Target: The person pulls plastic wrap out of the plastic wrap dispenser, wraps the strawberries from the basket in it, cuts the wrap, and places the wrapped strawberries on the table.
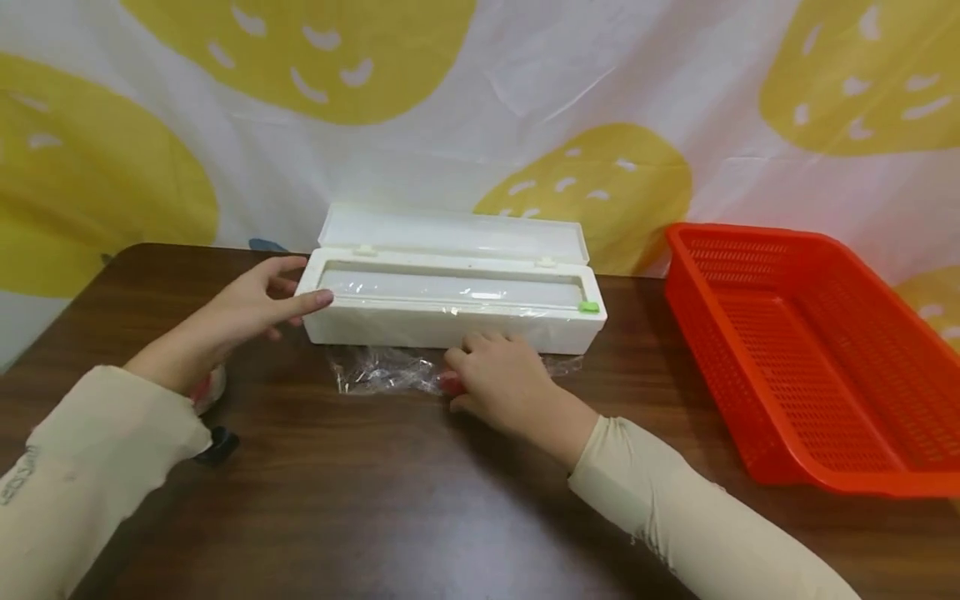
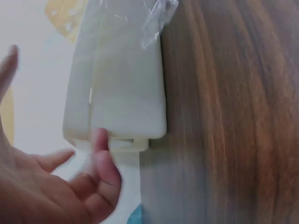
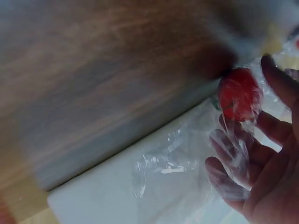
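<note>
Here, the right hand (image 1: 502, 379) pinches a round, red, tomato-like fruit (image 3: 239, 94) amid clear plastic film (image 1: 390, 373), before a white oblong dispenser box (image 1: 442, 327); the left hand (image 1: 247, 308), fingers loose, meets the box's end. The fruit, probably light and bruisable, suits a broad, gentle hold.

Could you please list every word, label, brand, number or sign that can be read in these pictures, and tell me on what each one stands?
Nothing can be read surely enough to quote.
Left sleeve: a short line of dark lettering, too small and blurred to read.
Right sleeve: faint small marks, perhaps letters, not readable.
White box: no text visible.
Red basket: no text visible.
</note>
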A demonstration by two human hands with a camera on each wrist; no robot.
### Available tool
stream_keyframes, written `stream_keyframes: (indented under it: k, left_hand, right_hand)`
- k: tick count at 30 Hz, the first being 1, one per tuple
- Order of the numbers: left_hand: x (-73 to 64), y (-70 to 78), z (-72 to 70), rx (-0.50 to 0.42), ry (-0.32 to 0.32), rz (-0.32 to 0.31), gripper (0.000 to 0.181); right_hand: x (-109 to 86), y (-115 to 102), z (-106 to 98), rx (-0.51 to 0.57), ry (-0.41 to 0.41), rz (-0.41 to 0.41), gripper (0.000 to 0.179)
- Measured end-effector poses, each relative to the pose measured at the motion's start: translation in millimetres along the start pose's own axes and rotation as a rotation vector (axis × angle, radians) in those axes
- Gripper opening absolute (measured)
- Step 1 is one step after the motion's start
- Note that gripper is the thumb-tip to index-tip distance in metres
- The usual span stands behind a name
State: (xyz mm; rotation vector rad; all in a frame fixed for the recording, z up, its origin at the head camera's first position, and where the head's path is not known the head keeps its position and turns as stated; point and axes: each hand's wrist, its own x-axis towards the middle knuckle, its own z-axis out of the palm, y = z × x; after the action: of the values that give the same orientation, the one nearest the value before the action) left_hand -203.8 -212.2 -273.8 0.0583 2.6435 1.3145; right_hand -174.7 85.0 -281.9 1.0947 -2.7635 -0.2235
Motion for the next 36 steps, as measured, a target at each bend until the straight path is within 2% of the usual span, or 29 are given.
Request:
stream_keyframes:
  k: [2,3,6,9,11,13,15,17,19,20,23,26,29,32,36]
  left_hand:
    - [-4.0,2.1,3.3,-0.003,0.026,-0.003,0.090]
    - [-6.5,4.5,5.5,0.008,0.067,0.010,0.091]
    - [-16.8,18.3,14.5,0.109,0.260,0.090,0.094]
    - [-27.9,35.8,28.9,0.287,0.427,0.244,0.091]
    - [-35.2,45.3,43.7,0.399,0.480,0.381,0.087]
    - [-40.5,50.4,60.8,0.476,0.502,0.554,0.081]
    - [-44.8,53.4,78.0,0.534,0.462,0.683,0.076]
    - [-47.2,55.3,93.6,0.579,0.372,0.757,0.071]
    - [-47.6,56.3,106.6,0.641,0.249,0.777,0.065]
    - [-47.5,57.1,112.0,0.669,0.187,0.759,0.062]
    - [-43.0,56.0,123.5,0.742,0.084,0.735,0.055]
    - [-35.1,54.8,128.6,0.759,0.043,0.739,0.049]
    - [-27.0,55.5,131.4,0.772,0.018,0.747,0.045]
    - [-20.3,57.6,134.1,0.801,0.006,0.721,0.046]
    - [-12.5,59.7,137.5,0.849,0.005,0.664,0.047]
  right_hand:
    - [1.7,0.3,2.1,0.007,-0.012,0.013,0.035]
    - [1.5,0.9,2.0,0.019,-0.014,0.019,0.032]
    - [-1.3,3.9,0.4,0.063,-0.023,0.037,0.029]
    - [-4.7,7.1,-3.4,0.141,-0.054,0.066,0.032]
    - [-6.2,8.8,-6.3,0.216,-0.100,0.089,0.033]
    - [-7.1,10.0,-9.0,0.295,-0.156,0.114,0.032]
    - [-7.0,10.6,-10.8,0.360,-0.205,0.131,0.028]
    - [-6.3,10.6,-11.6,0.388,-0.244,0.141,0.025]
    - [-5.8,10.5,-11.4,0.385,-0.260,0.142,0.022]
    - [-5.9,10.4,-11.2,0.374,-0.263,0.142,0.023]
    - [-8.6,10.7,-9.8,0.304,-0.263,0.138,0.030]
    - [-14.6,13.2,-7.6,0.248,-0.218,0.139,0.031]
    - [-22.4,17.3,-5.6,0.242,-0.136,0.149,0.025]
    - [-28.7,20.9,-4.6,0.269,-0.046,0.163,0.034]
    - [-32.9,23.0,-5.3,0.288,0.016,0.170,0.041]
